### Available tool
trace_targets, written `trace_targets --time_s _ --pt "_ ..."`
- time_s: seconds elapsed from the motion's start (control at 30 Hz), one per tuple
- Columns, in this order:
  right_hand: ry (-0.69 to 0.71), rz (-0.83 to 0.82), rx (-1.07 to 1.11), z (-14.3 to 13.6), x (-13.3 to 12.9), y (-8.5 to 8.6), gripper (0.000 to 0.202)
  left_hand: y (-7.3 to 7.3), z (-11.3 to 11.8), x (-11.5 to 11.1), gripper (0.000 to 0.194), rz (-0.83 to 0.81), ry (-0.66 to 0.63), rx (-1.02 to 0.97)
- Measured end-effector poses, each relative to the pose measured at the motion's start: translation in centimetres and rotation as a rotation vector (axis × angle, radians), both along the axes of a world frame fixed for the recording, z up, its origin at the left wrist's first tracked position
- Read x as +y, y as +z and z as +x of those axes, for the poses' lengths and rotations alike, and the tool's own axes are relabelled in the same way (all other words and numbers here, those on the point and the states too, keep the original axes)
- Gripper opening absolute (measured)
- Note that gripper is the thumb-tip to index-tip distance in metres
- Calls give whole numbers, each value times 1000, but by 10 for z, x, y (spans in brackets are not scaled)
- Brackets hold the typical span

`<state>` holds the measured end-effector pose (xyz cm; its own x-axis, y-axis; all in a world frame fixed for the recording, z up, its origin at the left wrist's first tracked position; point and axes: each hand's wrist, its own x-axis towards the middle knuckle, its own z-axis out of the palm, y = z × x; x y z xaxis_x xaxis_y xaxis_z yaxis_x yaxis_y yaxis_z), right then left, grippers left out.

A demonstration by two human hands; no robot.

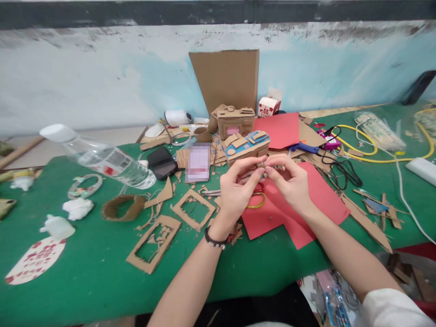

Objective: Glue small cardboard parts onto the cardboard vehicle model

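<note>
My left hand (238, 186) and my right hand (288, 179) meet above the middle of the green table. Pinched between both hands' fingertips is a small brown cardboard piece (260, 165), partly hidden by the fingers. Scissors (257, 200) with red and yellow handles lie just beneath, their blades pointing left past my left hand. Red paper (316, 195) spreads under my right hand. Behind my hands stand a blue-topped cardboard box (247, 145) and a brown cardboard camera shape (236, 122).
Two cardboard frames (155, 243) (194, 209) and a cardboard ring (122, 208) lie left of my hands. Farther left, a water bottle (102, 159) leans beside a black phone (162, 162). A blue glue gun (304, 147), cables and scraps lie on the right.
</note>
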<state>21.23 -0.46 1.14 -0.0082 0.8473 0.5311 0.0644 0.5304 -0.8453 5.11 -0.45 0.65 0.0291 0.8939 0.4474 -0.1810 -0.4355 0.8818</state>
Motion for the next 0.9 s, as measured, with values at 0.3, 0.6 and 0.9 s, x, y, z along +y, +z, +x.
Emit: trace_targets --time_s 0.3,0.6,0.9 --pt "-95 67 -72 -1 -2 -2 10 2 -1 -1 27 -30 -10 -26" --pt "-163 165 -162 0 -2 -4 9 2 -1 -1 24 -24 -27 -17" --pt "-176 224 -230 -2 -2 -3 10 1 0 0 26 -17 -8 -53"
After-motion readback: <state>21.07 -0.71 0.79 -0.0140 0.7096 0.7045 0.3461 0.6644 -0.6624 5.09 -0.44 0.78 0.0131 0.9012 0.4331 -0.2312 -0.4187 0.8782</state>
